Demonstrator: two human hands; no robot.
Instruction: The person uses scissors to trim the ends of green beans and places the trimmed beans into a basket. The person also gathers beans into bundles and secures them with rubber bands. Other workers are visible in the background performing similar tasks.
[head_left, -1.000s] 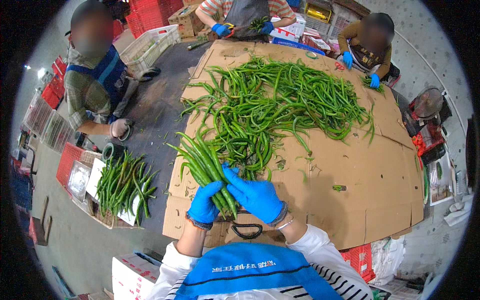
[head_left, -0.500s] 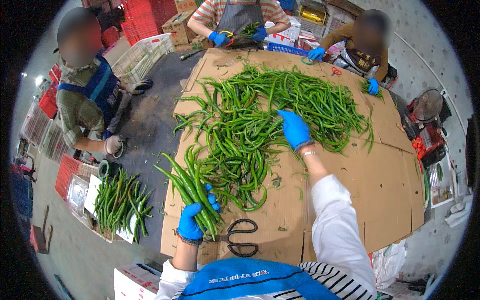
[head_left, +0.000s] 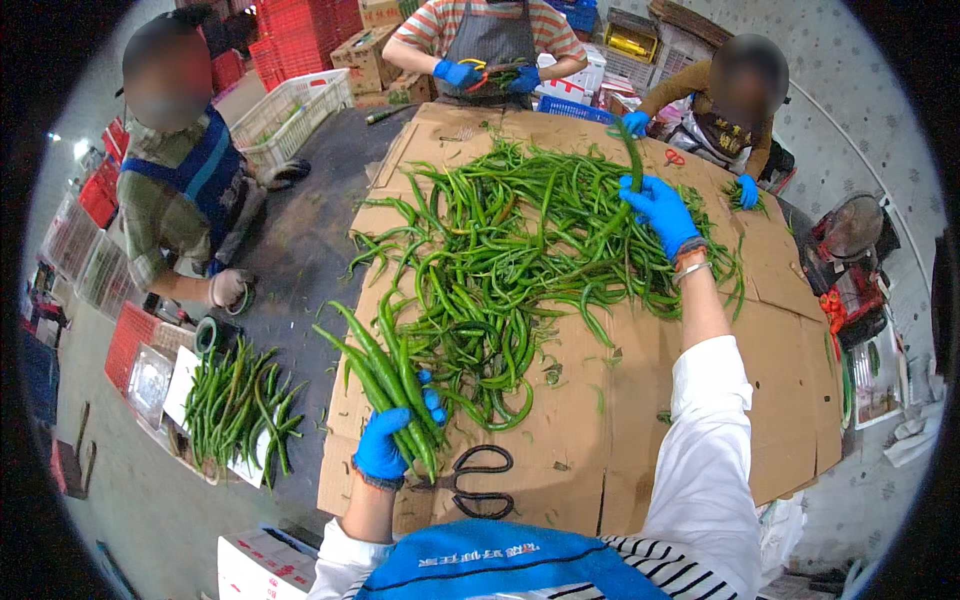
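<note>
Gripping a pepper (head_left: 633, 160) now, the right hand (head_left: 662, 212) has shifted across the pile (head_left: 545, 215). The left hand (head_left: 382, 447) clasps a bunch (head_left: 378, 375); gathering apparently advances.

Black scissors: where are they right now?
In the head view, the black scissors lie at lower centre on the cardboard, just right of the left hand and above the blue apron.

A bunch of glossy green peppers (head_left: 388, 375), gathered at half past seven, pointed toward eleven o'clock; one curved green pepper (head_left: 634, 158) stood upright at half past one, near the tangled pepper heap (head_left: 545, 225).
</note>
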